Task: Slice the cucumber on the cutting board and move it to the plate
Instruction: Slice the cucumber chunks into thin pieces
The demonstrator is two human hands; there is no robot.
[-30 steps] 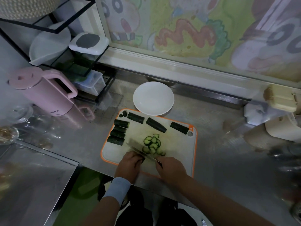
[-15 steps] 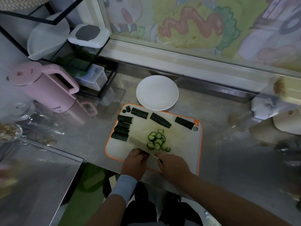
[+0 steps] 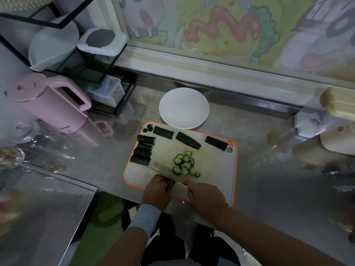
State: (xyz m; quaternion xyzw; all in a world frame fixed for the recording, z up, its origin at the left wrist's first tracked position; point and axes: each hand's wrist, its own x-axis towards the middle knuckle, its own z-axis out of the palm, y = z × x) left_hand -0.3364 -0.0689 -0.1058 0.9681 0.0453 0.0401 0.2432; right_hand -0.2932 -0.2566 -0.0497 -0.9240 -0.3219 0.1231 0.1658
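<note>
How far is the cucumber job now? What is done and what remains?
Done: a pile of slices lies on the cutting board. In hand: the right hand grips the knife, the left hand beside its blade. Left: several long cucumber pieces are uncut, and the plate holds nothing yet.

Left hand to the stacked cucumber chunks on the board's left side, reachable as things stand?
Probably yes. The chunks lie just ahead of the left hand on the cutting board, with bare board between; the knife sits just right of that path.
</note>
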